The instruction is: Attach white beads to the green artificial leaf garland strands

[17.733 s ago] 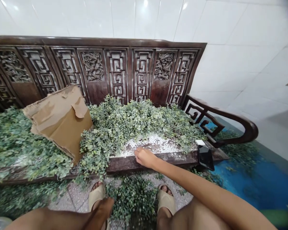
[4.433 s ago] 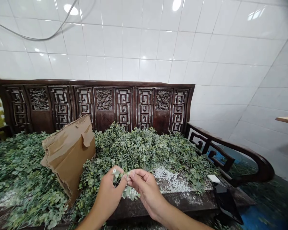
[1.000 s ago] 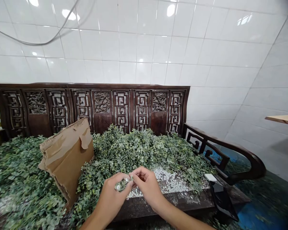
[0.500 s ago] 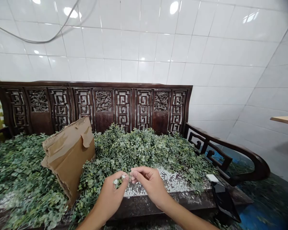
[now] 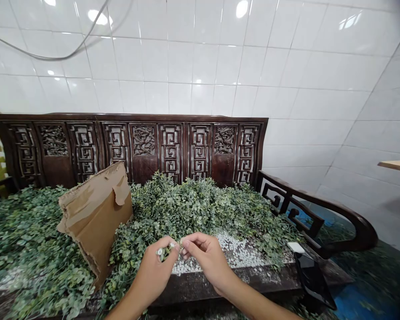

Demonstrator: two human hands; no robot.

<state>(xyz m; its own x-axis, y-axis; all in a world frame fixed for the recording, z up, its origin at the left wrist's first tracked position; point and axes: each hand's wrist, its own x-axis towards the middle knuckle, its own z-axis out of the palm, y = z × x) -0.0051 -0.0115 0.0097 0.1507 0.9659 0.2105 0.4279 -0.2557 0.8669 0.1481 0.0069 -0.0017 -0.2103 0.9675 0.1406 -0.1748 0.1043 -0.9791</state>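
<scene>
My left hand [image 5: 156,266] is closed around a small leafy sprig [image 5: 163,254] with white bits on it, pinched between thumb and forefinger. Fingertip to fingertip with it, my right hand [image 5: 208,260] pinches at the sprig's other end; exactly what lies between its fingers is too small to make out. Beneath and behind both hands spreads a heap of green artificial-looking foliage [image 5: 186,204]. Many small white pieces [image 5: 236,251] lie scattered on the dark wooden seat [image 5: 220,282], just right of my right hand.
An upright torn cardboard sheet [image 5: 103,222] divides the foliage on the left. Behind stands the carved wooden backrest [image 5: 145,166], with a curved armrest [image 5: 346,213] at right. A black phone-like device [image 5: 315,278] and a white object [image 5: 296,247] lie near the seat's right end.
Both hands stay almost in place, with only a slight shift of the fingers around the sprig. The surroundings look the same.
</scene>
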